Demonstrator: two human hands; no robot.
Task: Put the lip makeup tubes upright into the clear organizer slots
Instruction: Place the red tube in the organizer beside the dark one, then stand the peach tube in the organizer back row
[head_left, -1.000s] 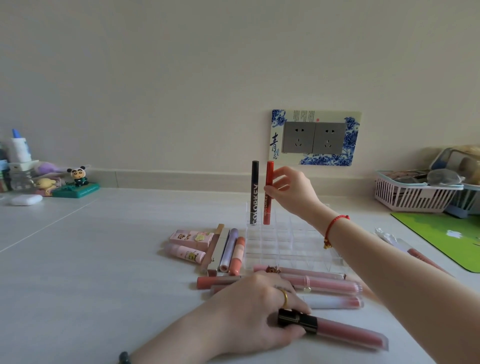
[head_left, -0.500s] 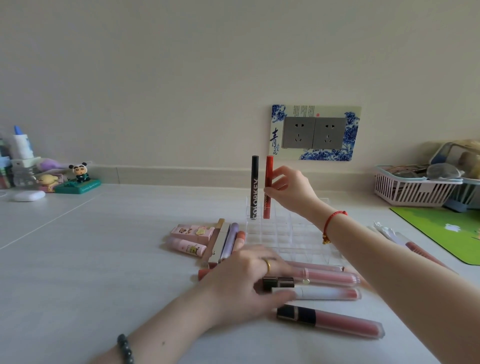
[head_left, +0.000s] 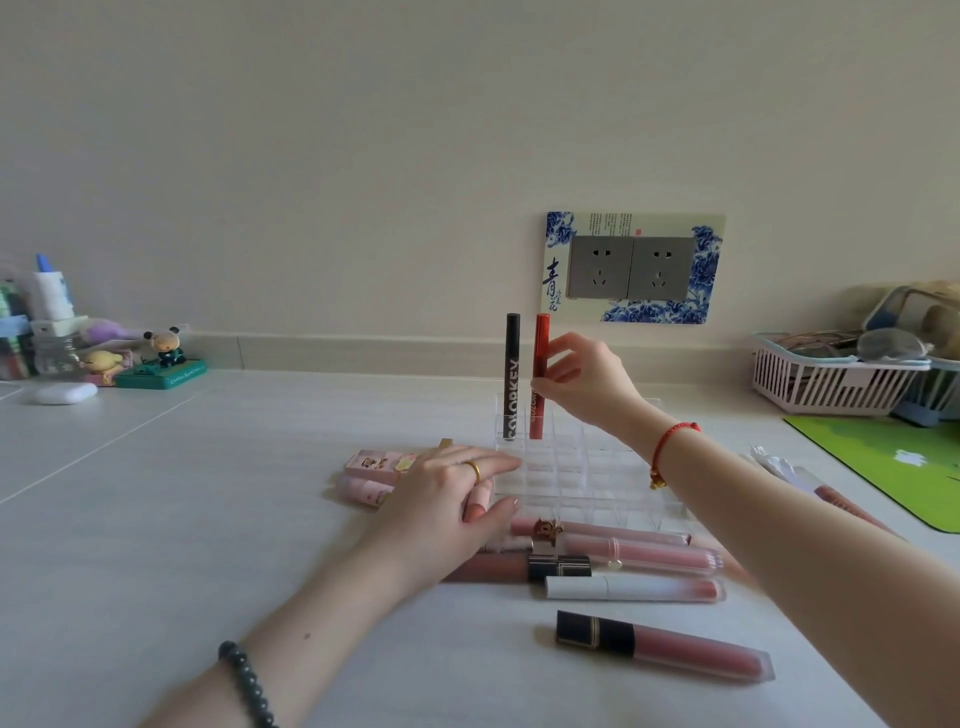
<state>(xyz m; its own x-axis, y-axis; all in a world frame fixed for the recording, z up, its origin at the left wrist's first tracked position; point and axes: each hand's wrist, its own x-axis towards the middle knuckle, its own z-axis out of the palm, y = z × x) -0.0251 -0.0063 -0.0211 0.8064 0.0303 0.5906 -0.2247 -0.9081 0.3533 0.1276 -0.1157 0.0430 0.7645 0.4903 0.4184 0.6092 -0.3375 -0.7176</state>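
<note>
Clear organizer (head_left: 587, 470), 2 back-row slots filled: black tube (head_left: 512, 374) upright, red tube (head_left: 540, 364) beside it pinched by the right hand (head_left: 587, 384); left hand (head_left: 441, 504) lies over a peach tube (head_left: 478, 501), grip indiscernible; at least 6 flat tubes (head_left: 639, 553) remain unsorted.

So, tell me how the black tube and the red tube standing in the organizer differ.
The black tube stands free; the red tube is pinched by the right hand. The black tube fills the back-left corner slot, the red tube the next slot right. The black tube's white lettering reads plainly; the red tube's is partly hidden. Both stand upright in the clear organizer.
</note>
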